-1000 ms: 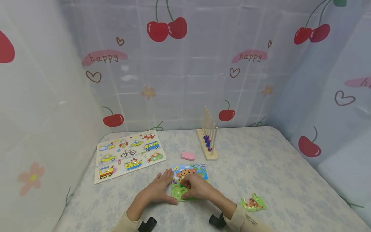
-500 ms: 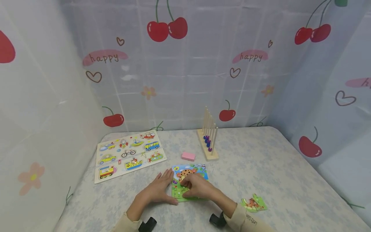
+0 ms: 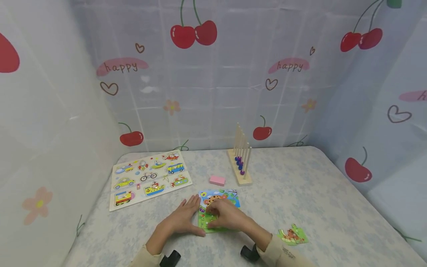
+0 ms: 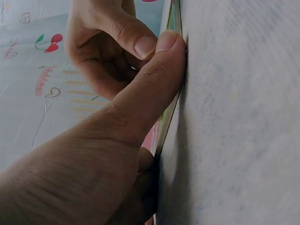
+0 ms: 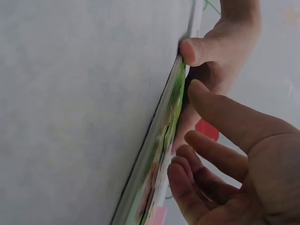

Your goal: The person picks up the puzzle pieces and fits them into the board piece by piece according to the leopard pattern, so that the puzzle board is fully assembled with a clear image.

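A small jigsaw puzzle (image 3: 230, 194) with a spotted cartoon animal on blue and green lies flat before me. My left hand (image 3: 181, 218) rests along its left side, fingers extended; the thumb (image 4: 168, 42) is at the near left corner. Over the puzzle is my right hand (image 3: 227, 215), fingers bent and fingertips right at its surface. In the right wrist view a gap shows between this hand's thumb (image 5: 201, 91) and fingers, with no piece visible in it. The hand hides much of the puzzle's middle and right. Joined loose puzzle pieces (image 3: 293, 235) lie to the right.
A white wooden board (image 3: 133, 196) with vehicle pictures lies at back left. Behind the puzzle sit a pink block (image 3: 217, 180) and a wooden peg stand (image 3: 245, 181) with blue and purple beads. A cherry-print curtain (image 3: 213, 92) encloses the table.
My right hand has shifted slightly to the left over the puzzle, its thumb moving toward the near left corner. The left hand stays in place.
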`<state>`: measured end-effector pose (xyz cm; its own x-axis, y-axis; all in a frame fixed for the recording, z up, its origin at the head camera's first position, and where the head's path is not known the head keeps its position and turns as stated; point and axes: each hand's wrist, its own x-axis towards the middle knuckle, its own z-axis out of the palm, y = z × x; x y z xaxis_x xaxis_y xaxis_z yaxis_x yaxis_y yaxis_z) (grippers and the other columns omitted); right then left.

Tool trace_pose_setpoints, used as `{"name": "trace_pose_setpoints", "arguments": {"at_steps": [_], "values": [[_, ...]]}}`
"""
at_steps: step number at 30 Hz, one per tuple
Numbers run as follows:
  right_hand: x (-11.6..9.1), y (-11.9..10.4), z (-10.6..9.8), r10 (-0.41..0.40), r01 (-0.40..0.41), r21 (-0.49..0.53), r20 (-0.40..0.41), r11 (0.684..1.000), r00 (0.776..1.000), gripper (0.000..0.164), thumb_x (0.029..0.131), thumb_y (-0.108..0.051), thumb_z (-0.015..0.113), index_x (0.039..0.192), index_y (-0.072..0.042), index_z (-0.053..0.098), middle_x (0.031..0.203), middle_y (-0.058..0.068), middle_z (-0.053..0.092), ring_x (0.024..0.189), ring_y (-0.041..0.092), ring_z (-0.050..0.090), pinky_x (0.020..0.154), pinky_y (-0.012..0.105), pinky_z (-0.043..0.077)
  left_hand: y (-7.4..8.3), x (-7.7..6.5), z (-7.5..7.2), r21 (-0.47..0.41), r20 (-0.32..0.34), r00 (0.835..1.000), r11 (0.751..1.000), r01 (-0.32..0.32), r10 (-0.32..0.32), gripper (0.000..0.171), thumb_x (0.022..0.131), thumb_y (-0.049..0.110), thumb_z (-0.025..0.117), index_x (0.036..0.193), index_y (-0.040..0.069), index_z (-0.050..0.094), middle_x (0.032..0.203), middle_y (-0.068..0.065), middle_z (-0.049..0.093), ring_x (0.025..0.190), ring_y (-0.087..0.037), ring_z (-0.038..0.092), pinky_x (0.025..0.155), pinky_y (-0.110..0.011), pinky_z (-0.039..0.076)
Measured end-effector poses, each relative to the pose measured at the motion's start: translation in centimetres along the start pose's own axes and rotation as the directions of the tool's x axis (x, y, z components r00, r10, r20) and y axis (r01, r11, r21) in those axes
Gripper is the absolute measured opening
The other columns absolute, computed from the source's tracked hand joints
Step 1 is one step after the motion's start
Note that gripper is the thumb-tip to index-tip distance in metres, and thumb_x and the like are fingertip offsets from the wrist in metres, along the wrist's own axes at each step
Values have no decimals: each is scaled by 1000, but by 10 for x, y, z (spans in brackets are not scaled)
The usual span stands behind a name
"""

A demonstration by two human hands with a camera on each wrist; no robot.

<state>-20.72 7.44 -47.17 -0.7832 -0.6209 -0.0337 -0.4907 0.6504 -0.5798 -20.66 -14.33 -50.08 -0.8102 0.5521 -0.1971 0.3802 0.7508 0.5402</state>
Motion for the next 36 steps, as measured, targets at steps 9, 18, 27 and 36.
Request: {"name": "trace_pose_setpoints", "arguments": {"at_steps": [9,18,27,36], "values": [[8,-2,4,-7,9,-90,20,996,1000,41,74,-35,85,107,-13,74,87,-10,63,73,0,47,65,16,42,0,0,0,3,-10,1000,1000,-14,14,122,70,63,77,155,0,16,164,-17,9,153,-33,8,123,-57,9],[5,0,5,13,-13,-14,22,1000,1000,35,72,-31,86,101,-14,75,86,-11,70,76,-1,56,71,18,48,0,2,1,-3,4,1000,1000,-8,8,123,70,66,75,155,1,15,164,-15,8,153,-32,7,123,-56,8],[2,0,5,49,-49,14,-31,999,998,37,69,-26,88,98,-8,75,82,-6,70,73,-1,57,67,17,50,0,3,1,-10,13,1000,1000,-2,2,122,70,65,75,156,2,15,165,-14,7,153,-30,6,124,-55,7],[4,-1,6,45,-45,19,-48,999,998,37,69,-27,88,98,-6,75,81,-5,70,72,-1,57,68,17,49,1,1,-1,-6,15,1000,1000,15,-15,121,70,65,75,156,3,16,165,-13,7,153,-30,6,124,-55,7]]}}
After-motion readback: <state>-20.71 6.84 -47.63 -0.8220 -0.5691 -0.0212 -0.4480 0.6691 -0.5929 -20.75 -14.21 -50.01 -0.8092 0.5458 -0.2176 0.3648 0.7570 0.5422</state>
